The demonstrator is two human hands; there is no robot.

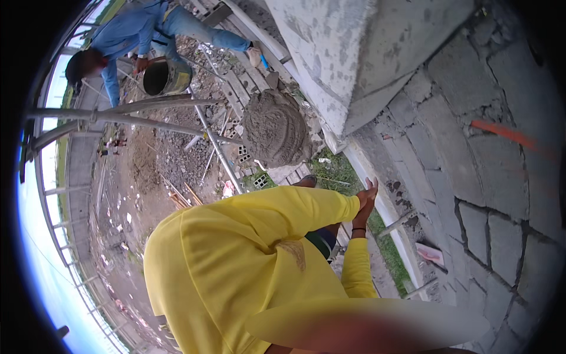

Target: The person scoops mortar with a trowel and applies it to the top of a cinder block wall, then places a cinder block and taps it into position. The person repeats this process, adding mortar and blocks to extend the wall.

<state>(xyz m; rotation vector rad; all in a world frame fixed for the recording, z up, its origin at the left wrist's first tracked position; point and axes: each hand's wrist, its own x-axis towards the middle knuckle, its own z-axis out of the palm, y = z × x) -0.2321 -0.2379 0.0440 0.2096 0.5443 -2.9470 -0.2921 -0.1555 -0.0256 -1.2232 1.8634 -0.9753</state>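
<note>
My left hand [367, 196] and my right hand [364, 213] meet in front of me, touching each other beside a pale ledge [386, 212]. Stretched fingers show at the top of the pair, and I make out nothing held in them. The hands overlap, so part of the left palm is hidden. A dark band [358, 229] circles my right wrist. Both arms wear yellow sleeves. Beyond my left forearm lies a rounded heap of wet grey mortar [274, 130], apart from both hands.
A large pale concrete block [330, 53] rises beyond the ledge. Masonry [495, 177] fills the right side. Metal poles [135, 115] cross at the left. A co-worker in blue [130, 29] bends beside a bucket [168, 76]. Rubble [183, 112] and hollow blocks [243, 154] lie around.
</note>
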